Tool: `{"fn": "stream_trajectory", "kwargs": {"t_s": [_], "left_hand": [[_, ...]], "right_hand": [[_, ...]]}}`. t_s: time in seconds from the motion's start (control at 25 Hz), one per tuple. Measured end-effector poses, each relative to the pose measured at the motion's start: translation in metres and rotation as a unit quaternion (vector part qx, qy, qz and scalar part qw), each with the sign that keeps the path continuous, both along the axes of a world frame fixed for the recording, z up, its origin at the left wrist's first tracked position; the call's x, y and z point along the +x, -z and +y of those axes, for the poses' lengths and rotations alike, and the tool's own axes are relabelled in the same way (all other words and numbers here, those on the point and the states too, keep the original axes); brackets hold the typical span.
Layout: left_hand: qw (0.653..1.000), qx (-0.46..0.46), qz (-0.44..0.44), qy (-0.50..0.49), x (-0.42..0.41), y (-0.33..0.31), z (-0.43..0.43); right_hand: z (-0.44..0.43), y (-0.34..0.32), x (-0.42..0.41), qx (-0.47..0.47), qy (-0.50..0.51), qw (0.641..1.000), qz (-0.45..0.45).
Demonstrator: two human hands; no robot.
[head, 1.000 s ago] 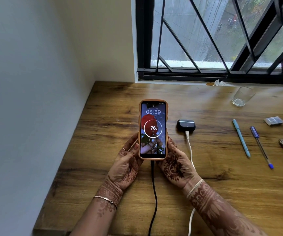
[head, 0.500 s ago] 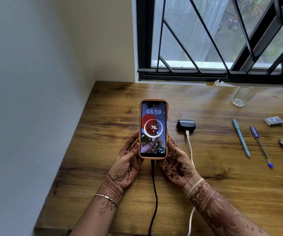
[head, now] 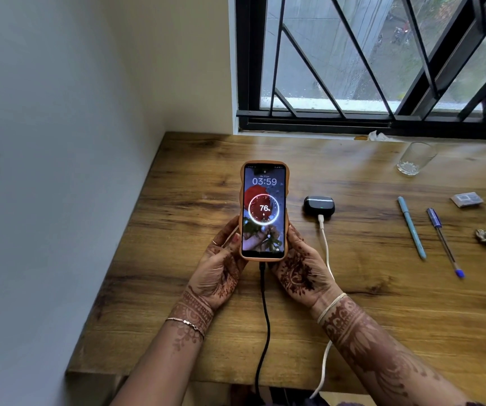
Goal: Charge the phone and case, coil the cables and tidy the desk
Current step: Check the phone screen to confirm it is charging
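From the head view, I hold the phone [head: 263,210] upright between both palms above the left half of the desk [head: 177,288], toward its near edge. My left hand [head: 217,271] is clamped on its lower left side and my right hand [head: 299,271] on its lower right, fingers wrapped behind it. The black cable [head: 265,317] is plugged into the phone's bottom and runs down over the near edge. The screen shows a charging ring at 76, so I judge the phone is charging.

Just right of the phone, the earbud case [head: 319,205] lies on the desk with the white cable [head: 325,247] plugged in and a small green light showing; that cable passes under my right wrist and off the near edge.

Toward the right edge lie two pens [head: 411,227], a small packet [head: 466,199] and a glass [head: 416,158] near the far edge.

The charging step looks nearly done. Next I should lay the phone flat without straining the plug, then gather the cable slack and the loose items.
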State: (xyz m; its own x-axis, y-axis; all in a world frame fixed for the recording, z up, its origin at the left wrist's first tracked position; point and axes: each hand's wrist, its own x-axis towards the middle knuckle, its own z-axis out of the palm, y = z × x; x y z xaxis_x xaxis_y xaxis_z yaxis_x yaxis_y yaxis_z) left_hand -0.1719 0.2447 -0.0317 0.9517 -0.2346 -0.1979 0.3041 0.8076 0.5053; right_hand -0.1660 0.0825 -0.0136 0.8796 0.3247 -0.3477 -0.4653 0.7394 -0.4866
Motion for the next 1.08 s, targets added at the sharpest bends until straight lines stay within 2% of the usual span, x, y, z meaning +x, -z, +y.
{"fn": "stream_trajectory", "kwargs": {"t_s": [0.16,0.52,1.08], "left_hand": [[1.0,-0.011,-0.022,0.005,0.0,-0.001,0.001],[1.0,0.003,0.001,-0.008,-0.003,-0.009,-0.001],[1.0,0.021,-0.008,-0.015,-0.007,-0.011,-0.002]], "right_hand": [[0.0,0.002,0.001,-0.005,0.003,1.0,-0.001],[0.0,0.005,0.001,-0.02,-0.001,1.0,-0.012],[-0.001,0.004,0.001,-0.009,-0.009,1.0,-0.024]]}}
